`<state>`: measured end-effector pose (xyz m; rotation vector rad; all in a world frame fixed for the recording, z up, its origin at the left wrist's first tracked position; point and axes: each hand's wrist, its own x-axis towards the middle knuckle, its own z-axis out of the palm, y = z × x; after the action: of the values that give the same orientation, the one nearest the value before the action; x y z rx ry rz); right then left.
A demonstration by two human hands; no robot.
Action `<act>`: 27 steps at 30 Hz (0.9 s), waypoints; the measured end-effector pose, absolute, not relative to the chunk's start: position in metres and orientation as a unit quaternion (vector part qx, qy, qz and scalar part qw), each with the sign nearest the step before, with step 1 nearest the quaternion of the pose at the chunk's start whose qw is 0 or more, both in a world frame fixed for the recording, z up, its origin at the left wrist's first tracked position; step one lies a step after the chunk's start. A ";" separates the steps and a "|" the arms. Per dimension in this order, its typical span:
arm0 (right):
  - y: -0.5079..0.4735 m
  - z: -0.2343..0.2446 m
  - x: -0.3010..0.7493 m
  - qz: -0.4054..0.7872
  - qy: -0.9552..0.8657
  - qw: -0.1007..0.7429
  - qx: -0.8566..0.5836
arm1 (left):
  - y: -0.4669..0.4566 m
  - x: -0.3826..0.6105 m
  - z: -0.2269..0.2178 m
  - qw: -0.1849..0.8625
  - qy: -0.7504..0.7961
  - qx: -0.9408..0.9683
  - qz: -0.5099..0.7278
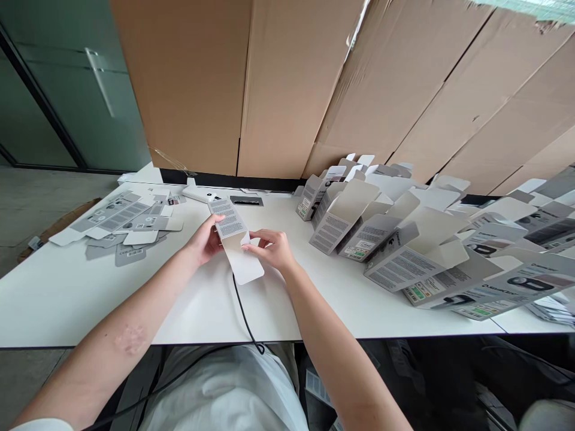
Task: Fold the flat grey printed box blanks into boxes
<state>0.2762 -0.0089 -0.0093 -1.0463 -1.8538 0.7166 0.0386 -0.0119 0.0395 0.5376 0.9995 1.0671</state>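
A small printed cardboard box with an open white flap is held above the table between my two hands. My left hand grips its left side, thumb on the printed face and fingers partly hidden beneath. On the right, my right hand pinches the box's edge near the fold of the long flap, which points toward me. Flat unfolded box blanks lie in a loose pile to the left. Several folded boxes stand with open flaps at the right.
Tall cardboard sheets line the back edge of the white table. A white device and a dark slot plate sit behind my hands. A black cable hangs over the front edge.
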 end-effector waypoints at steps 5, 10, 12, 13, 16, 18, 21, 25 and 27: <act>-0.007 -0.006 0.282 0.304 -0.732 0.450 -0.413 | -0.009 0.035 0.042 0.700 0.465 0.237 0.487; -0.004 -0.009 0.283 0.320 -0.720 0.451 -0.420 | -0.009 0.035 0.042 0.703 0.462 0.243 0.483; -0.005 -0.010 0.281 0.321 -0.719 0.444 -0.427 | -0.011 0.036 0.041 0.709 0.456 0.252 0.475; -0.005 -0.011 0.280 0.320 -0.720 0.439 -0.432 | -0.011 0.037 0.040 0.712 0.452 0.258 0.471; -0.008 -0.010 0.278 0.311 -0.725 0.420 -0.449 | -0.012 0.038 0.037 0.721 0.437 0.276 0.461; -0.009 -0.010 0.278 0.302 -0.729 0.415 -0.453 | -0.013 0.039 0.037 0.721 0.434 0.280 0.461; -0.010 -0.012 0.277 0.282 -0.738 0.419 -0.448 | -0.013 0.040 0.037 0.718 0.437 0.272 0.467; -0.007 -0.016 0.277 0.251 -0.751 0.421 -0.442 | -0.012 0.044 0.034 0.710 0.445 0.253 0.483; -0.006 -0.018 0.277 0.229 -0.760 0.414 -0.446 | -0.012 0.046 0.032 0.708 0.445 0.249 0.488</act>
<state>0.2769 -0.0056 -0.0184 -1.1206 -1.9104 0.5744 0.0456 -0.0116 0.0320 0.5525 0.9886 1.0832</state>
